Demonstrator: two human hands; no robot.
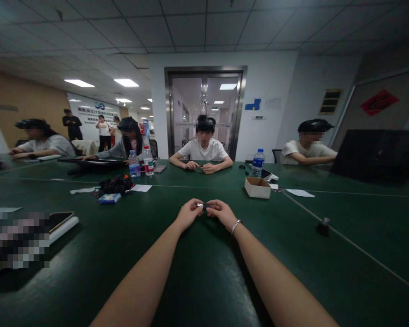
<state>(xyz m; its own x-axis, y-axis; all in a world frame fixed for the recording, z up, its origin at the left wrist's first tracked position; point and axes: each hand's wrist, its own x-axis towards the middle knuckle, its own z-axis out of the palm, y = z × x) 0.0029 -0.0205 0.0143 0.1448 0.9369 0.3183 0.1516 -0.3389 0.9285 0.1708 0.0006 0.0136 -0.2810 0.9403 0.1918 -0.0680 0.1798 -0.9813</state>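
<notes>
Both hands meet over the middle of the dark green table [204, 254]. My left hand [190, 214] pinches the left end of a small, thin object [200, 205] with a shiny, silvery part. Its right end, which looks dark, is between the thumb and fingers of my right hand [222, 213]. What exactly the object is cannot be made out at this size. A silver bracelet [236, 227] circles my right wrist.
An open cardboard box [257, 187] stands beyond my right hand, near a water bottle [258, 162]. Two bottles, a black bundle [116, 184] and a blue-white packet [109, 198] lie left. A black clip [323, 226] sits right. Several people wearing headgear sit around the table.
</notes>
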